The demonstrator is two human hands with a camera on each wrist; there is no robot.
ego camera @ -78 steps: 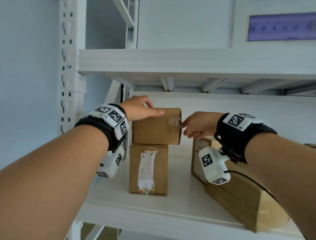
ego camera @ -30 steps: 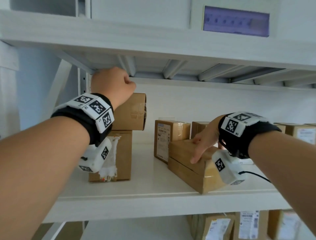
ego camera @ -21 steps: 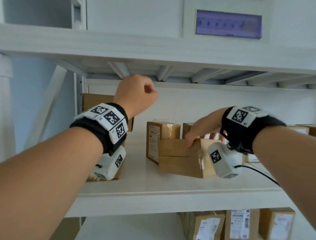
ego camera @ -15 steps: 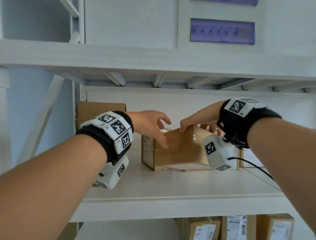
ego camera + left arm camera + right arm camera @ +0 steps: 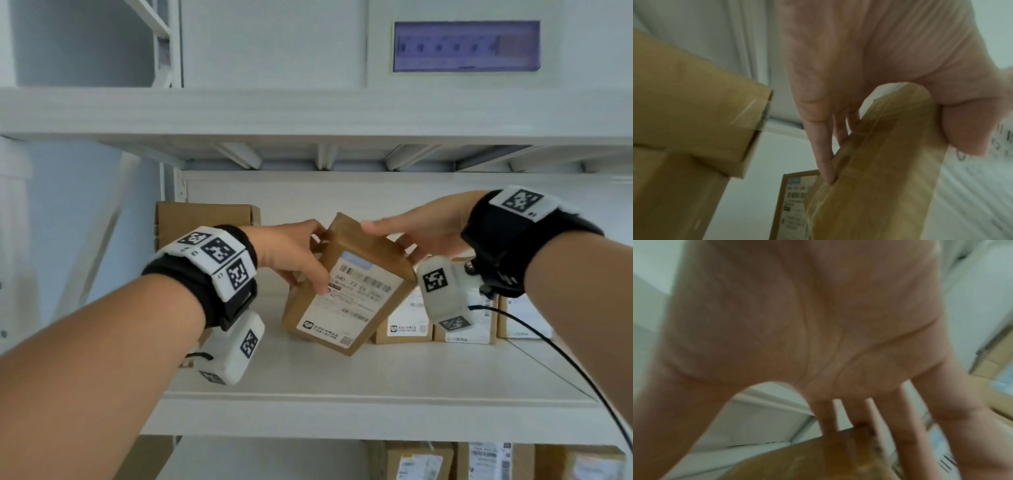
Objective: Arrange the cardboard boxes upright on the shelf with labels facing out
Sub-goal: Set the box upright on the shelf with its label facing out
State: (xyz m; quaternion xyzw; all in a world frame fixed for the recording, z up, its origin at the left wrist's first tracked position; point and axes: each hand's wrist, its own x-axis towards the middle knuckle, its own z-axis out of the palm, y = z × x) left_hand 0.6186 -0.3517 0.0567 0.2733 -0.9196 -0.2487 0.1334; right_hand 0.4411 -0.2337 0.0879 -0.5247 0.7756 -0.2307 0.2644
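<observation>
A brown cardboard box (image 5: 346,284) with a white shipping label facing me is tilted, its lower corner near the white shelf (image 5: 342,383). My left hand (image 5: 308,263) grips its left edge: thumb (image 5: 972,129) on the label face, fingers (image 5: 824,154) along the taped side (image 5: 869,186). My right hand (image 5: 404,233) holds the top right corner, thumb along the top edge and fingers behind the box. The right wrist view is blurred and shows my palm and fingers (image 5: 910,426) above the box's top (image 5: 797,464).
Two plain boxes (image 5: 205,219) are stacked at the shelf's left end (image 5: 684,113). Upright labelled boxes (image 5: 407,322) stand in a row to the right, behind the held one. The upper shelf (image 5: 308,113) hangs low overhead. More boxes (image 5: 418,462) sit on the shelf below.
My right hand lifted the box that lay flat and turned it so its label faces me. My left hand left the stacked box and took hold of the lifted box's left edge.
</observation>
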